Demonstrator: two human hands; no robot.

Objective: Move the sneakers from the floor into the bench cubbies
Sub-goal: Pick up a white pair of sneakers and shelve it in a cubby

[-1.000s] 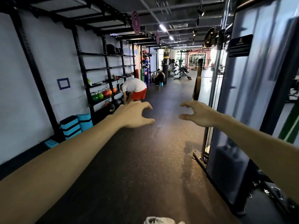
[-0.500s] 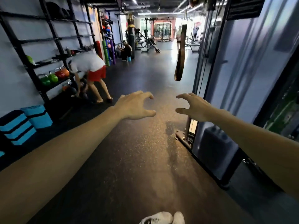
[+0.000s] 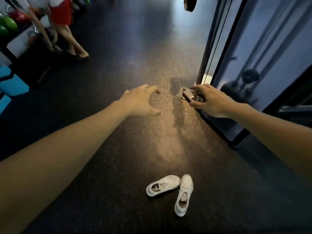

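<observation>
Two white sneakers lie on the dark speckled floor near the bottom middle of the head view. The left sneaker (image 3: 162, 185) lies toe to the right; the right sneaker (image 3: 183, 195) points away from me, and their toes meet. My left hand (image 3: 141, 101) and my right hand (image 3: 209, 100) are stretched out in the air well above and beyond the sneakers. Both have spread, loosely curled fingers and hold nothing. No bench or cubby is in view.
A tall cable machine with a frosted panel (image 3: 263, 53) and a dark base frame stands on the right. A bending person in red shorts (image 3: 60, 12) is at the back left by a rack of kettlebells (image 3: 8, 25). Blue foam blocks (image 3: 10, 85) sit at the left.
The view has tilted down sharply, so both sneakers now show in full on the floor. My hands stay outstretched and empty, in much the same pose.
</observation>
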